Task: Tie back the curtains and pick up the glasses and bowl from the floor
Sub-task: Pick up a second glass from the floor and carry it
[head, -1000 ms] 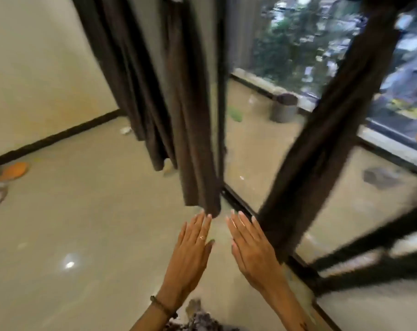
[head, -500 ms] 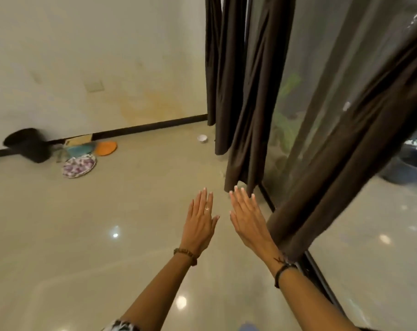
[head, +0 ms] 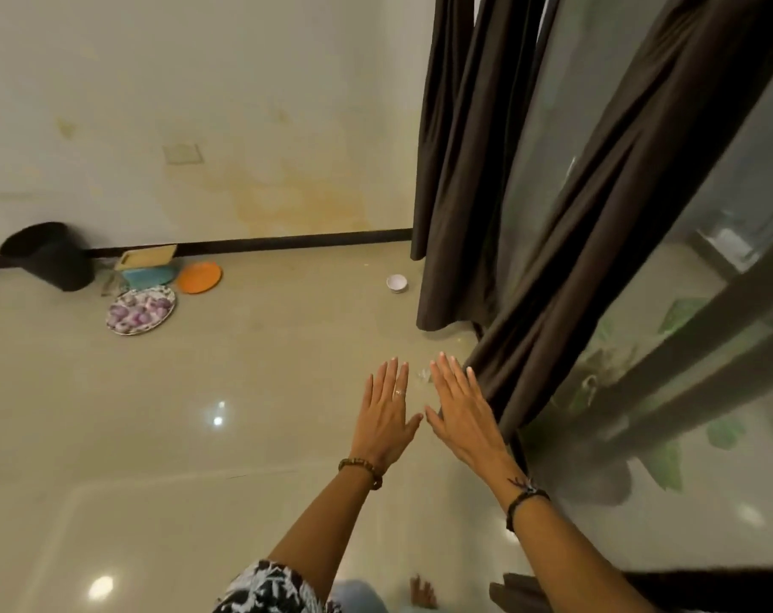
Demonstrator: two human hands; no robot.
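So both my hands were just out in front of me, palms down and held over the shiny tile floor, not holding anything. My left hand had its fingers straight and together, ring on one finger and a bead bracelet at the wrist. My right hand was flat too, fingers stretched out, its outer edge just beside the near dark brown curtain, though I couldn't tell if it was actually touching the fabric. That curtain hung slanted across the glass door, and the far curtain hung loose by the corner of the wall. The little white bowl sat on the floor just left of the far curtain's hem, well ahead of my hands. Something small and clear was on the floor between my fingertips, maybe a glass, too blurry to say. Over by the wall were a black bin, an orange plate, a teal dish and a floral plate grouped together.
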